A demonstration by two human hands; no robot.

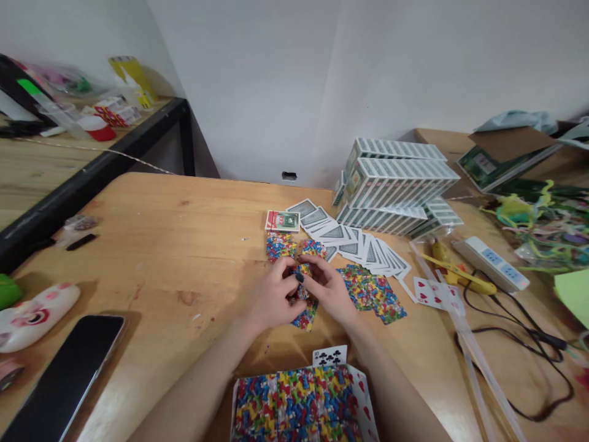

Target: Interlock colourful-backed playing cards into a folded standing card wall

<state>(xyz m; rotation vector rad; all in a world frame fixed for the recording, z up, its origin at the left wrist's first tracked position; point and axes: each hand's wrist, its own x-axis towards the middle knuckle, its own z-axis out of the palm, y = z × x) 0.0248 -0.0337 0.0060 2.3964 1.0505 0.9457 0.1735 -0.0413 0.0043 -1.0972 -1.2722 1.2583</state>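
Note:
My left hand and my right hand meet above the middle of the table, fingers closed around a small card piece with a bright multicoloured pattern. My fingers cover much of it. Patterned cards of the same kind lie just beyond my hands, and more patterned cards lie to the right. Nearest me is a panel of patterned cards, with a ten of clubs at its far edge and a heart card along its right side.
Beyond my hands lie a card box and a fan of face-down playing cards. Stacked card packs stand at the back right. A yellow glue gun, power strip and cables lie right; a phone lies left.

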